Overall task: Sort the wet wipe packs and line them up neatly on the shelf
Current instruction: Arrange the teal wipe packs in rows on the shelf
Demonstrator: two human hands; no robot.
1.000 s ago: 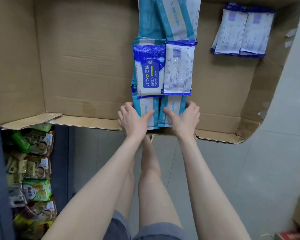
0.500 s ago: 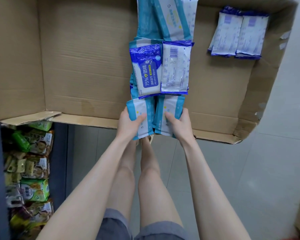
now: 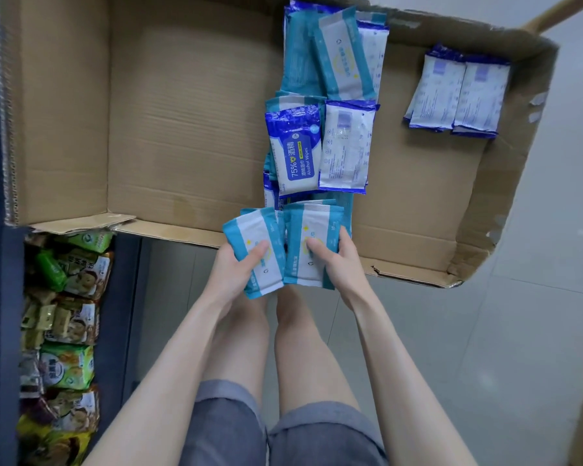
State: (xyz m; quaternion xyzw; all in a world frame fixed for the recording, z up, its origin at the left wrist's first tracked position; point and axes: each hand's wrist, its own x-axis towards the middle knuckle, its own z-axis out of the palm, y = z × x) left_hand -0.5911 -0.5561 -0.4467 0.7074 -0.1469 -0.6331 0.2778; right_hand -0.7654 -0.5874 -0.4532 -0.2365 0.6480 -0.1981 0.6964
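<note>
Each hand holds one teal wet wipe pack at the near edge of the cardboard tray (image 3: 182, 112): the left hand (image 3: 231, 267) grips the left teal pack (image 3: 249, 227) with its thumb pressed on the face and fingers curled beneath, and the right hand (image 3: 337, 260) pinches the right teal pack (image 3: 312, 230) the same way. Both packs hang partly over the tray's front lip, just below the blue alcohol wipes pack (image 3: 295, 153) and the face-down pack (image 3: 345, 146) beside it, which lie on more teal ones. The step looks like pulling this pair clear of the mixed pile to start a teal row, probably on the bare cardboard to the left. To do it well, lift rather than drag, so the blue ones above do not slide, hold both packs flat, turn them the same way up, and set them side by side with their edges square to the tray wall, touching but not overlapping, like the two packs at the right (image 3: 455, 95)
</note>
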